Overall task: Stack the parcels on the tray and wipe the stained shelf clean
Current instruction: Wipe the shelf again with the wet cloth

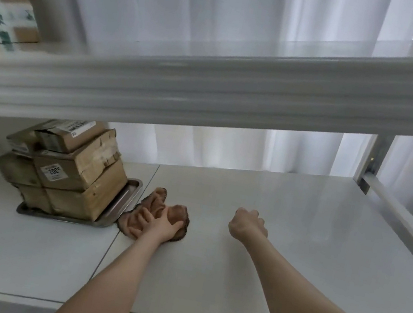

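Several brown cardboard parcels (70, 171) stand stacked on a metal tray (124, 201) at the left of the white shelf (252, 247). Just right of the tray lies a crumpled brown cloth (155, 206). My left hand (160, 224) lies on top of the cloth with its fingers spread, pressing it onto the shelf. My right hand (248, 225) hovers over the bare shelf further right, fingers curled into a fist, holding nothing.
The upper shelf's thick white edge (212, 88) crosses the view above the hands. More cardboard boxes (6, 2) sit on that upper shelf at the far left. A white upright post (372, 163) and side rail bound the shelf on the right; white curtains hang behind.
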